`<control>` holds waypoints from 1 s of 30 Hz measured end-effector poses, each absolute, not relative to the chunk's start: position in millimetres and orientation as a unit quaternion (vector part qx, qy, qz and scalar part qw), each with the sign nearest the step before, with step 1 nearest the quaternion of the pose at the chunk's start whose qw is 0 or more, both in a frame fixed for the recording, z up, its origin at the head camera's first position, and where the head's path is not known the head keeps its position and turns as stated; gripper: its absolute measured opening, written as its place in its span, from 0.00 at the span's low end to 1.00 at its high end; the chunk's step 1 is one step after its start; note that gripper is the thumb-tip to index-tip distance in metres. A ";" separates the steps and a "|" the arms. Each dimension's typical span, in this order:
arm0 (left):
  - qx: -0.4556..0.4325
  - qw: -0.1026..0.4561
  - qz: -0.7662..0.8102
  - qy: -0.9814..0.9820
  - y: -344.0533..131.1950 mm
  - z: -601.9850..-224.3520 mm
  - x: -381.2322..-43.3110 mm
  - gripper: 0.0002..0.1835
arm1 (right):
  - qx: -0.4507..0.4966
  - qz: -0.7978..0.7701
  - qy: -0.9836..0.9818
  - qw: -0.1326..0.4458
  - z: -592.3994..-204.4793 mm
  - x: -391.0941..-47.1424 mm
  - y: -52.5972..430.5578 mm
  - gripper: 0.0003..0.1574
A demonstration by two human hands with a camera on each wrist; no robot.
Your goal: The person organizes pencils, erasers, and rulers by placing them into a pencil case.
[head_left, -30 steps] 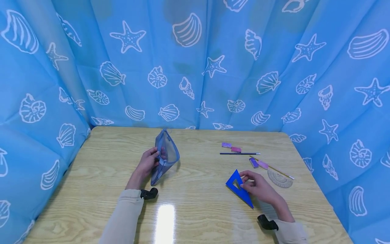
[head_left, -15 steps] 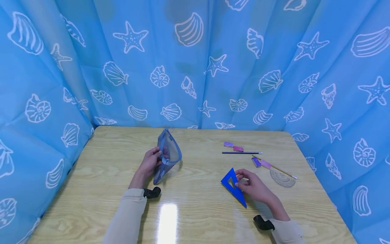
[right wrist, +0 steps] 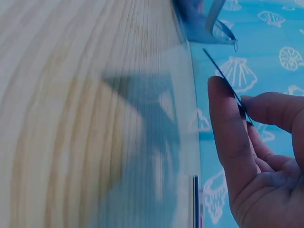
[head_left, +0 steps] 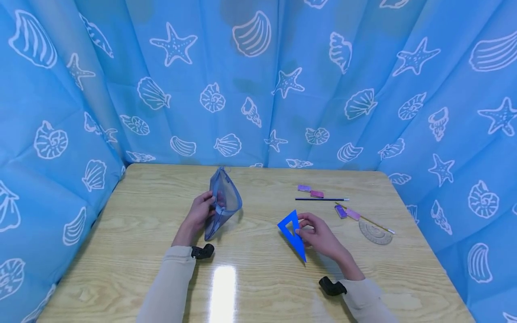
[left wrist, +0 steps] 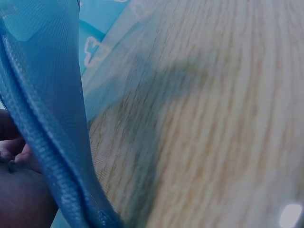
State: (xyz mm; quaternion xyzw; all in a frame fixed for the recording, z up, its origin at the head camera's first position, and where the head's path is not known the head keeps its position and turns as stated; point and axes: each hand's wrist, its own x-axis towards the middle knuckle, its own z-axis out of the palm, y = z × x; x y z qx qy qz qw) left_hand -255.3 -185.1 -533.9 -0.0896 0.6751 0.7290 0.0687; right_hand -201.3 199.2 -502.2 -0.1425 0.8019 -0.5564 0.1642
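Note:
A blue-grey mesh zip pouch stands tilted above the table, its mouth spread wide. My left hand grips the pouch's near side, thumb outside and fingers partly hidden by the mesh; the left wrist view shows the zip edge close up. A blue set square, a flat triangle with a cut-out, is held off the table by my right hand. In the right wrist view the set square appears edge-on, pinched between thumb and fingers. The pouch and set square are apart.
On the right of the wooden table lie a dark pencil, a yellow pencil, a clear protractor and several small erasers, among them a purple one. A blue shell-patterned curtain surrounds the table.
My right hand has carried the set square leftward and slightly up in the view, closer to the pouch. The left hand keeps its grip, and the pouch is nearly still.

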 end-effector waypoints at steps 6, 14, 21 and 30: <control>-0.081 0.059 0.744 0.660 -182.4 -528.1 -256.3 0.16 | -0.133 -0.576 0.793 0.146 -499.9 -207.5 180.5 0.26; -0.088 0.064 0.723 0.682 -183.8 -531.4 -254.6 0.18 | -0.104 -0.604 0.778 0.140 -503.7 -212.5 161.1 0.26; -0.092 0.069 0.718 0.686 -185.1 -532.4 -252.6 0.18 | -0.087 -0.624 0.764 0.139 -507.4 -215.4 142.1 0.25; -0.081 0.066 0.736 0.669 -183.5 -531.9 -254.3 0.18 | -0.085 -0.634 0.758 0.127 -505.6 -221.2 126.3 0.24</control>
